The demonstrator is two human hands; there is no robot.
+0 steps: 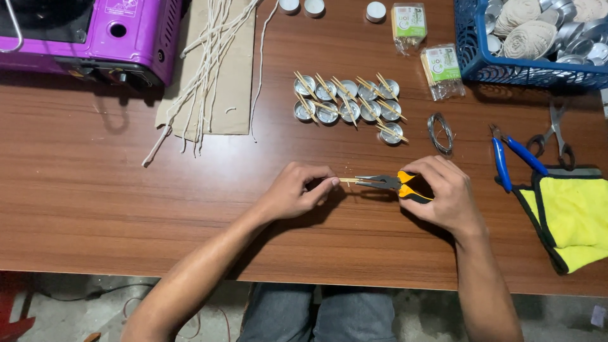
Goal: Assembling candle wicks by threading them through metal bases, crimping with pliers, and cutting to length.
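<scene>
My left hand [297,190] pinches a thin wooden stick [348,181] at its left end, fingertips closed on it. My right hand [443,193] is clenched round the yellow-and-black handles of the pliers [386,183]; their nose points left and bites the stick's right end. Stick sits between both hands, just above the worktop [95,202], mid-front.

Counts: ten small metal cups [347,104] in two rows behind my hands, five in the back row, four in the front, one more set apart below right; most have sticks lying across them. Three more cups [375,11] at the far edge. Two clear packets of sticks [441,69], right of the cups. One coil of wire [440,133] just behind my right hand. One blue-handled cutter [510,158], one pair of scissors [556,130], one yellow cloth [573,215] at right. One blue basket [472,44] far right, holding metal cups and balls of string. One bundle of white cords [209,69] on a sheet of cardboard [234,95]. One purple stove [95,35] far left.

Room: wide bare wood left of my left hand and along the near edge. Right side crowded; the cloth reaches close to the near edge.
</scene>
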